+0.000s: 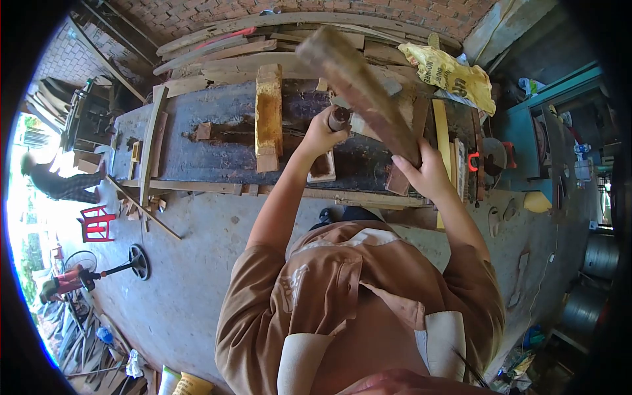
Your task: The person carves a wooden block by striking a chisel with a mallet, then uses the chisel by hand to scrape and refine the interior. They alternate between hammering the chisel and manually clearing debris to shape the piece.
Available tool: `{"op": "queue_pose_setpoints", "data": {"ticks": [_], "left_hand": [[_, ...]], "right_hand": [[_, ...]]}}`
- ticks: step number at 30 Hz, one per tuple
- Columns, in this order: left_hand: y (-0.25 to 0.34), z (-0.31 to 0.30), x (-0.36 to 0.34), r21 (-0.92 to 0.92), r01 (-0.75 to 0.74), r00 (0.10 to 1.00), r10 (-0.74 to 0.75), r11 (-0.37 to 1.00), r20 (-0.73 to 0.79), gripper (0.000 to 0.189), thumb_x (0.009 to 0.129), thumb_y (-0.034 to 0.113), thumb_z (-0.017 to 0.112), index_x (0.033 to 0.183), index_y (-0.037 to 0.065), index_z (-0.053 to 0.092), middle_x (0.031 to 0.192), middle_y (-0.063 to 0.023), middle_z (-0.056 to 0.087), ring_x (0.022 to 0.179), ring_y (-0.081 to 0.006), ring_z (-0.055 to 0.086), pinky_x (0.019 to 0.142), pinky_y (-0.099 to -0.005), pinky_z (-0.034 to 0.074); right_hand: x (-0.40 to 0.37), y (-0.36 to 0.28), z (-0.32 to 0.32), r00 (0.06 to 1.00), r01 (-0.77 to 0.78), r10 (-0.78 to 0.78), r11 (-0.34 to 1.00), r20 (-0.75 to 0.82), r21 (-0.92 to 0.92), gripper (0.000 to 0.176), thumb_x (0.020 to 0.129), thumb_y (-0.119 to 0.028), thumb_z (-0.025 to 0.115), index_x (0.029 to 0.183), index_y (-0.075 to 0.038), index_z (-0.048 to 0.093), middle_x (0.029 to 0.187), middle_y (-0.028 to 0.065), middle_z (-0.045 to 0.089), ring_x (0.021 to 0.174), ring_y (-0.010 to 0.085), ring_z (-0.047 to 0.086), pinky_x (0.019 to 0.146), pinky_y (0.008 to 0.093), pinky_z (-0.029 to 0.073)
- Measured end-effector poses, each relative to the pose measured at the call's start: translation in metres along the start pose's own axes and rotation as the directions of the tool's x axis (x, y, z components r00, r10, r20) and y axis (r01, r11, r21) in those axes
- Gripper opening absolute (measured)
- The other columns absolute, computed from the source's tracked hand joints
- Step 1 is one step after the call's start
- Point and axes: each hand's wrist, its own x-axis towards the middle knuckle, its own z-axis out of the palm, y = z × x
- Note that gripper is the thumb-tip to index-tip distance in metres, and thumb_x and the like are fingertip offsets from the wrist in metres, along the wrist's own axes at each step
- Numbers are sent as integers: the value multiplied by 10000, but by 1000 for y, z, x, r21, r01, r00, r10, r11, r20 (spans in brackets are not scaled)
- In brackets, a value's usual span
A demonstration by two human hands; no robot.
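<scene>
Far to your left a person (52, 181) bends over in the bright doorway, with a red stool (97, 222) and a floor fan (135, 262) on the concrete nearer you. A yellow wood block (268, 115) lies across the dark workbench (197, 155) ahead. Your left hand (324, 135) is fisted tight around a dark round handle (340, 118); its working end is hidden. Your right hand (428, 174) is wrapped around the lower end of a long wooden board (359, 82), which slants up over the bench toward you. A yellow sack (454, 76) lies beyond on the right.
</scene>
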Motion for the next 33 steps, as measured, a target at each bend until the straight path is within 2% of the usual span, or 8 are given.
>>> {"op": "queue_pose_setpoints", "data": {"ticks": [4,10,13,17,19,22,27,33], "left_hand": [[5,1,0,122,-25,1000,24,992,11,341,647,68,663,965,20,550,786,-54,571,727,-126,518,687,-271,435],[3,-1,-2,38,-14,1000,14,999,0,342,654,70,657,973,16,545,811,-52,576,741,-113,505,704,-262,433],[17,1,-6,16,18,1000,-18,1000,-10,339,654,66,657,970,12,545,820,-49,578,751,-107,505,711,-259,434],[13,-2,-4,95,20,1000,-18,995,-23,313,655,60,646,946,8,544,804,-39,579,738,-102,503,700,-260,435],[10,-1,-3,123,-21,1000,23,992,-11,302,655,59,643,936,9,545,800,-35,579,730,-97,499,690,-258,434],[6,-2,-4,-55,-48,998,45,997,-49,286,656,59,640,922,16,546,786,-22,565,715,-89,487,668,-252,428],[17,-6,-7,27,-7,999,8,1000,-48,243,680,39,626,902,28,528,765,11,527,706,-76,474,655,-240,420],[10,-1,-3,7,-58,998,58,998,-36,206,699,34,634,869,40,517,764,23,519,709,-65,472,650,-231,418]], "right_hand": [[6,10,5,998,8,-3,996,-65,86,417,765,-380,657,912,-9,536,697,179,599,663,356,608,578,367,466],[19,-3,-11,943,-141,194,968,269,-205,428,779,-361,654,936,15,521,729,162,605,660,264,623,586,336,461],[14,-2,-5,983,-176,167,973,72,149,391,774,-305,678,942,10,521,733,124,604,663,156,580,599,318,451],[18,4,8,998,-46,52,976,-20,213,407,776,-343,665,946,-2,522,710,151,602,645,222,610,591,337,456],[15,1,10,988,-75,95,986,125,-151,423,779,-382,646,953,-16,526,684,182,593,640,317,615,582,366,457],[17,-6,3,949,-168,229,950,219,-265,437,782,-413,627,961,-26,530,664,209,578,653,387,591,576,391,455],[21,-13,8,988,-147,152,977,-21,153,403,788,-328,653,966,9,524,757,128,613,661,235,599,600,326,454],[20,-9,15,979,-144,158,983,126,-116,406,774,-358,661,940,-13,525,707,175,591,662,294,613,595,362,458]]}}
